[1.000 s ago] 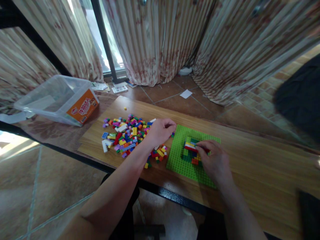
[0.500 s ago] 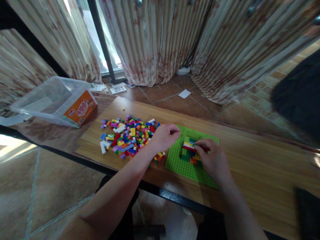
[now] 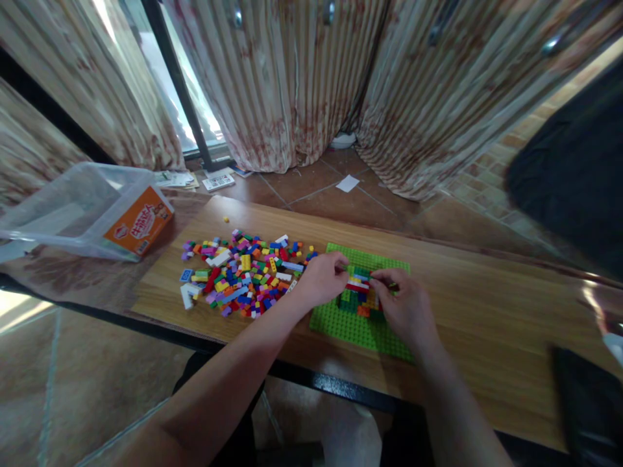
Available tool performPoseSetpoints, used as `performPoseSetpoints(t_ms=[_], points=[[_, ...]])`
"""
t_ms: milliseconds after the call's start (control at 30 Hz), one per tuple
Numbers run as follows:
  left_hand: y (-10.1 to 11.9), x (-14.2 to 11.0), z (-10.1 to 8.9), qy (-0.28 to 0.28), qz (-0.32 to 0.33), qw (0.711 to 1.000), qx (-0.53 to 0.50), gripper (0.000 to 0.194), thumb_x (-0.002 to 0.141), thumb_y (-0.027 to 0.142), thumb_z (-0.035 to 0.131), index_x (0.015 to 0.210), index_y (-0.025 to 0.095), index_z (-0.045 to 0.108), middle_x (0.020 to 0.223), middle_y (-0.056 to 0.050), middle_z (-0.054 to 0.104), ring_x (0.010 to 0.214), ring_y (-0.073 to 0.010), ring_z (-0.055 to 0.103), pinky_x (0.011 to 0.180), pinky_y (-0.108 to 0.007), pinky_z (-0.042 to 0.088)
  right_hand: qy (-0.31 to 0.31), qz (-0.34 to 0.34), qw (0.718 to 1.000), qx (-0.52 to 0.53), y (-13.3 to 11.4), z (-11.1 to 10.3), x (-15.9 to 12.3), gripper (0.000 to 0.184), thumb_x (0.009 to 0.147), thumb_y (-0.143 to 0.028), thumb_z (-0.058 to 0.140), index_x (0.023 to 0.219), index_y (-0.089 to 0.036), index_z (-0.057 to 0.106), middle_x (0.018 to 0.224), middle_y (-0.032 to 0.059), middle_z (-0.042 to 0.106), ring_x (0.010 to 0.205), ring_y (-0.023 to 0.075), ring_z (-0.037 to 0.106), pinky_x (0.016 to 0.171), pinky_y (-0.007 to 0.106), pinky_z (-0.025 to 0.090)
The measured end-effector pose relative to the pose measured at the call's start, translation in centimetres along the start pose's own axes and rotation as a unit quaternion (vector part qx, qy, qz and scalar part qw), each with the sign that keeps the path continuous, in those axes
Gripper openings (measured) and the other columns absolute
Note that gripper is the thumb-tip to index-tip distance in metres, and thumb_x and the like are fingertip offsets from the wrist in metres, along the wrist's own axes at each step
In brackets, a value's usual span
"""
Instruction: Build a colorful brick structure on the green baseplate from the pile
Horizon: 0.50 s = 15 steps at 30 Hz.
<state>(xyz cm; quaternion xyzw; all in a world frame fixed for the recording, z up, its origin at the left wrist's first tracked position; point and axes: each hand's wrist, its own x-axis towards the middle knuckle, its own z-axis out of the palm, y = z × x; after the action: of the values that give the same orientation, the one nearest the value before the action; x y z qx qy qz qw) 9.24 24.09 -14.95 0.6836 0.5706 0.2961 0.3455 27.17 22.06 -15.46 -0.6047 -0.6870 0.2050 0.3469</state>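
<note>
A green studded baseplate lies on the wooden table, carrying a small structure of toy bricks in green, red, white, yellow, blue and orange. My left hand is at the structure's left side, its fingers closed in a pinch; whatever they hold is too small to make out. On the other side, my right hand has thumb and forefinger pinched against the structure's upper right. Its fingertips hide what lies between them. Left of the baseplate spreads a pile of loose, mixed-colour bricks, partly covered by my left forearm.
A clear plastic box with an orange label stands beyond the table's left end. One yellow brick sits apart near the far edge. A dark flat object is at the right. Curtains hang behind the table.
My left hand has moved right and nearer to me, from over the baseplate's far left corner to the brick structure. My right hand stays at the structure. The whole view has shifted slightly.
</note>
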Motion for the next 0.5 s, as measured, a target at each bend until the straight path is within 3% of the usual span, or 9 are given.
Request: performPoseSetpoints(t_ms=[500], points=[[1.6,0.6,0.2,0.011,-0.065,0.995,0.078,0.019,0.075,0.022,0.065,0.09,0.012,0.072,0.086,-0.01,0.073,0.082,-0.022,0.067,0.079,-0.033,0.053,-0.02,-0.072,0.997,-0.023,-0.3,0.3,0.0,0.018,0.086,-0.029,0.053,0.08,-0.023,0.069,0.086,0.0059,0.068,0.085,0.0227,0.061,0.081,0.041,0.048]])
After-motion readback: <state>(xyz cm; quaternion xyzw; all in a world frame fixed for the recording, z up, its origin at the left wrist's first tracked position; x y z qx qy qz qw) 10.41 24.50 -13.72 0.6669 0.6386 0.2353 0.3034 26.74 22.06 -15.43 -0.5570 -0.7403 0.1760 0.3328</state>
